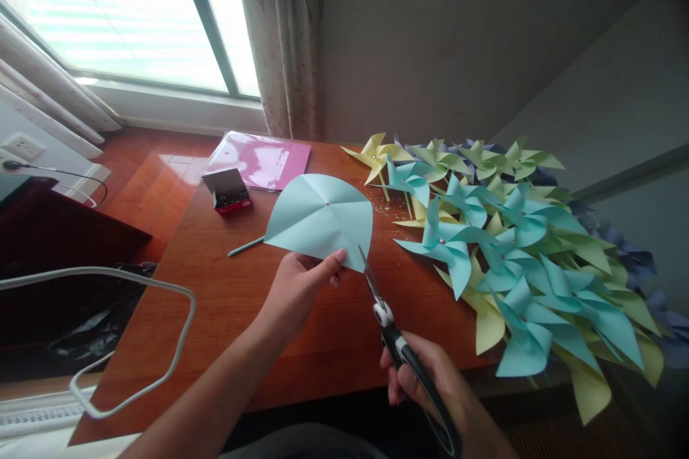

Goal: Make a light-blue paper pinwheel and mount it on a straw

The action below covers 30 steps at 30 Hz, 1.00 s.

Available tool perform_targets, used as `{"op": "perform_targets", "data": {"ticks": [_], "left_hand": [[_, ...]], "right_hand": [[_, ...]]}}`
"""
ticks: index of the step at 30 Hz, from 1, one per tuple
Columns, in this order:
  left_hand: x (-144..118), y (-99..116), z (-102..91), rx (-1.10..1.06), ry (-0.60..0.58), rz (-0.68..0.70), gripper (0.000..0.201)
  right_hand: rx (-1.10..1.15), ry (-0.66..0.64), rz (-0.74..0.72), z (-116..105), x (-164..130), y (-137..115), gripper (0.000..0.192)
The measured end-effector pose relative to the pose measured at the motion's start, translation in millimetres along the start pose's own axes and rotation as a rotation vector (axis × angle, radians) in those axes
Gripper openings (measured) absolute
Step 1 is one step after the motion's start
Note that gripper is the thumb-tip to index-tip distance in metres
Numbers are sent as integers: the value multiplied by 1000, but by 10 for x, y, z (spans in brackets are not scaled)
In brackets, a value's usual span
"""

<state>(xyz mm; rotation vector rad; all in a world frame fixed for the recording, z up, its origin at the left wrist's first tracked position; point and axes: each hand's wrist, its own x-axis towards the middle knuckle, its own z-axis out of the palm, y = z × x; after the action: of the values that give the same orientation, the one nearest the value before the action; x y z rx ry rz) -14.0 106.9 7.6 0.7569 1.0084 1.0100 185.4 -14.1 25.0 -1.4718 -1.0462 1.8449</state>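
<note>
My left hand (pixel 301 283) pinches the near edge of a light blue sheet of paper (pixel 306 219), thumb on top and fingers beneath. The sheet has a curved far edge, fold lines across it and a small mark in the middle. In my right hand (pixel 425 373) is a pair of scissors (pixel 392 333) with black and white handles. Its blade tips meet the paper's near right corner; one blade lies over it. A thin blue stick (pixel 246 246) rests on the table, its right end near or under the paper.
Several finished pinwheels (pixel 525 323) in blue, yellow, green and purple crowd the table's right side. Behind the paper lie a small open box (pixel 229 193) and pink sheets in clear wrapping (pixel 269 158). Tiny scraps (pixel 395 211) dot the table (pixel 215 315). A white cable (pixel 191 315) loops at left.
</note>
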Motion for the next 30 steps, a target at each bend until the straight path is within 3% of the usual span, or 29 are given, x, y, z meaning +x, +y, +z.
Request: {"op": "perform_targets", "data": {"ticks": [30], "left_hand": [[-12,-38,13,108,-53,-6,27]], "right_hand": [[72,4,-55,106,70,-62,57]]}}
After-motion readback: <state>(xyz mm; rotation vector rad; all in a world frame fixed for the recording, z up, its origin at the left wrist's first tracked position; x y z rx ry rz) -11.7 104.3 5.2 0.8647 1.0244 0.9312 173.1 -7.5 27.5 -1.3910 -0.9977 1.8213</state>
